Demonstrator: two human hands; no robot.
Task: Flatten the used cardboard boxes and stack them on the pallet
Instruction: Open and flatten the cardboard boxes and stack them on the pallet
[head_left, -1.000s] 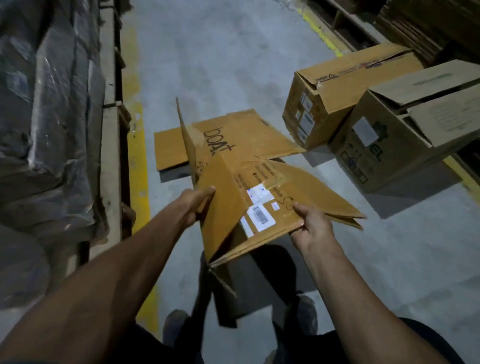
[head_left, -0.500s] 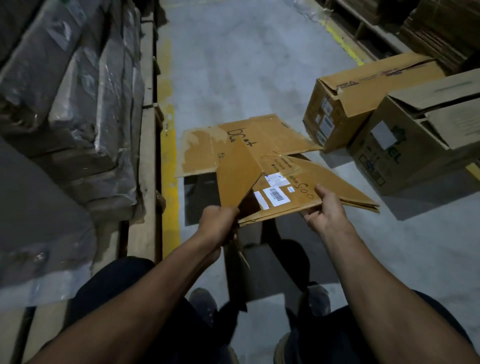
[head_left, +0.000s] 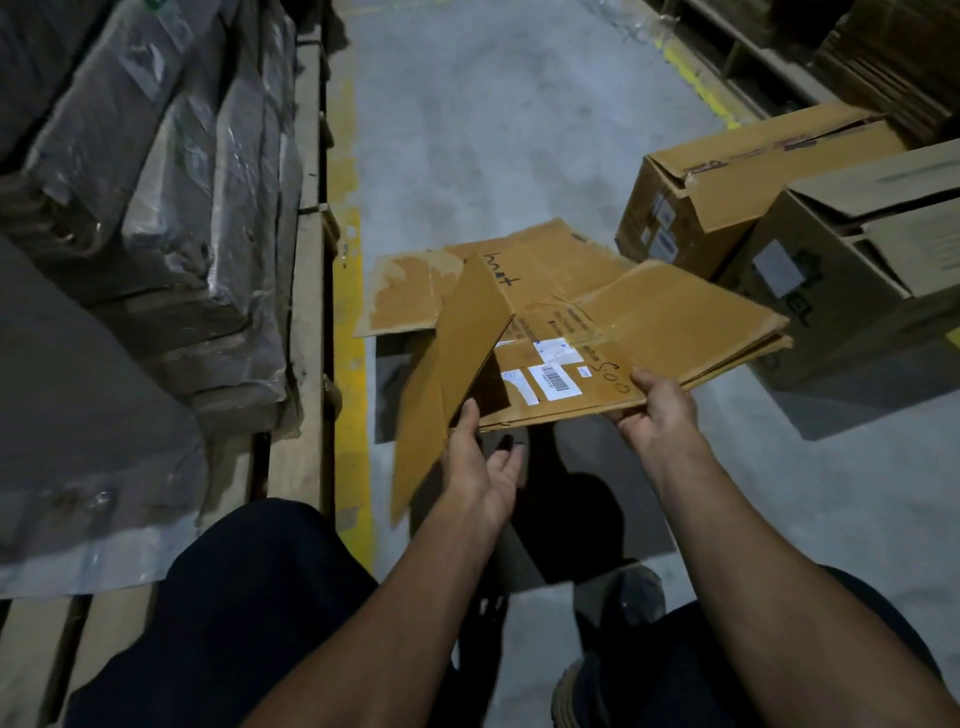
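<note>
Since half a second ago the left hand has let go of the side flap: then it was clenched round the flap's lower edge, now its fingers are spread and relaxed, palm turned up, thumb tip just touching the flap's inner face. That flap has swung down and hangs loose to the left of the open palm, while the collapsed box has settled flatter.

The right hand pinches the box's near edge, thumb on top and fingers underneath, so the whole sheet hangs from that one grip, out over the floor and away from the body. The pallet with its wrapped bundles runs along the far side of the left hand; nothing from this box lies on it yet.

The risk, as I judge it, is the single pinch at one corner: the far panels could sag and spring open again, or the sheet could twist out of the fingers. The dangling flap might also catch on the pallet's edge when the sheet swings that way.

Beyond the grip, handwritten letters read roughly "boat". Just left of the right thumb sit white labels, one with a barcode, beside handwriting like "500". Two unflattened cartons stand past the right hand; the nearer carton shows "EL".
</note>
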